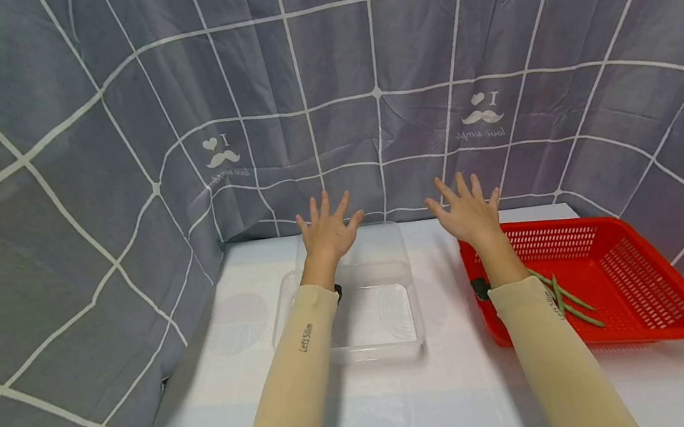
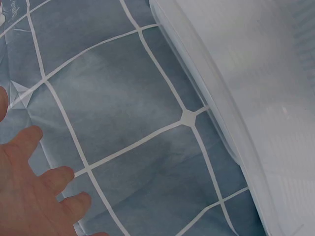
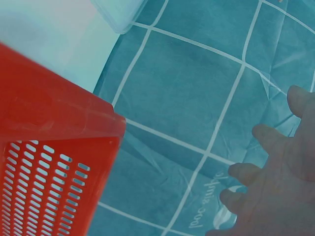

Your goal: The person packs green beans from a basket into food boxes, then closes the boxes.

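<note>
My left hand is held out with its fingers spread and nothing in them, above the far end of a clear plastic container. Behind that container lies a clear lid-like piece, partly covered by the hand in the head view. Likewise spread and holding nothing, my right hand reaches past the far left corner of a red plastic basket. Several green beans lie in the basket's left part, some hidden behind the right sleeve. In the right wrist view, the spread fingers are apart from the red basket wall.
The white table carries the container at its middle and the basket at its right edge. A grey curtain with white grid lines hangs behind the table and along both sides.
</note>
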`<control>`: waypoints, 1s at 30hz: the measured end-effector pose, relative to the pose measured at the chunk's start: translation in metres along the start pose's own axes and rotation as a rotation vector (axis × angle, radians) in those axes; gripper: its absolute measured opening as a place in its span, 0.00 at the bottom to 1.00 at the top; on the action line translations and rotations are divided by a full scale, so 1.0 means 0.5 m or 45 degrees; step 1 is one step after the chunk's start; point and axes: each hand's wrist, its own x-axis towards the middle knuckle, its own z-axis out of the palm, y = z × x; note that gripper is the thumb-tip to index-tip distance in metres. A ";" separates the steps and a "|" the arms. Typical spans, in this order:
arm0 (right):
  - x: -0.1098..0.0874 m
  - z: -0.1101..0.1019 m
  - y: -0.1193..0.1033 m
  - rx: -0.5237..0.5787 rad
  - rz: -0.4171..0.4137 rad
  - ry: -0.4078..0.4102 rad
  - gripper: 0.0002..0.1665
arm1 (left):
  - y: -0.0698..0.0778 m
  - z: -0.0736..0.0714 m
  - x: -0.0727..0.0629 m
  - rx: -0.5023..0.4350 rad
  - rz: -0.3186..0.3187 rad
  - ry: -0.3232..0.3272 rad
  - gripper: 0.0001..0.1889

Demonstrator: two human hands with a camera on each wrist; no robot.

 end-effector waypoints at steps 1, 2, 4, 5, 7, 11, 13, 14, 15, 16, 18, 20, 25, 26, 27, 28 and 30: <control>-0.001 0.000 0.001 0.004 0.000 -0.004 0.45 | 0.001 0.000 -0.001 0.005 0.000 0.001 0.36; -0.002 0.001 0.003 0.003 0.001 -0.007 0.45 | 0.002 0.001 -0.003 0.003 -0.002 0.000 0.36; -0.004 0.001 0.005 0.004 0.004 -0.016 0.45 | 0.003 0.001 -0.005 0.010 -0.001 -0.007 0.36; -0.005 0.001 0.007 0.007 0.006 -0.019 0.45 | 0.005 0.001 -0.006 0.019 0.001 -0.006 0.36; -0.006 0.000 0.010 0.004 0.007 -0.013 0.45 | 0.007 0.001 -0.006 0.022 0.006 -0.005 0.36; -0.007 -0.003 0.016 0.009 0.007 -0.004 0.46 | 0.011 -0.004 -0.007 0.014 0.018 0.000 0.37; -0.008 -0.004 0.018 0.015 0.008 -0.009 0.46 | 0.012 -0.007 -0.009 0.002 0.019 -0.003 0.36; -0.008 -0.005 0.019 0.016 0.008 -0.015 0.46 | 0.013 -0.009 -0.009 0.002 0.020 -0.007 0.36; -0.008 -0.006 0.019 0.020 0.007 -0.013 0.46 | 0.014 -0.012 -0.009 0.002 0.021 -0.009 0.36; -0.008 -0.008 0.020 0.025 0.006 -0.010 0.46 | 0.014 -0.014 -0.009 0.007 0.025 -0.008 0.36; -0.007 -0.012 0.021 0.038 0.004 -0.005 0.46 | 0.016 -0.019 -0.009 0.009 0.031 0.000 0.36; -0.006 -0.017 0.022 0.046 0.000 -0.002 0.46 | 0.016 -0.024 -0.009 0.009 0.033 0.006 0.36; -0.010 -0.032 0.029 0.060 0.009 0.008 0.47 | 0.011 -0.031 -0.013 0.014 0.022 -0.002 0.37; -0.012 -0.034 0.032 0.065 0.011 0.013 0.47 | 0.008 -0.031 -0.013 0.019 0.018 0.000 0.37; -0.014 -0.036 0.034 0.070 0.015 0.009 0.48 | 0.006 -0.032 -0.014 0.019 0.015 0.002 0.37; -0.015 -0.038 0.037 0.068 0.020 0.004 0.48 | 0.002 -0.033 -0.015 0.019 0.011 0.003 0.37; -0.018 -0.040 0.043 0.072 0.023 -0.004 0.49 | -0.006 -0.035 -0.017 0.019 0.005 0.006 0.38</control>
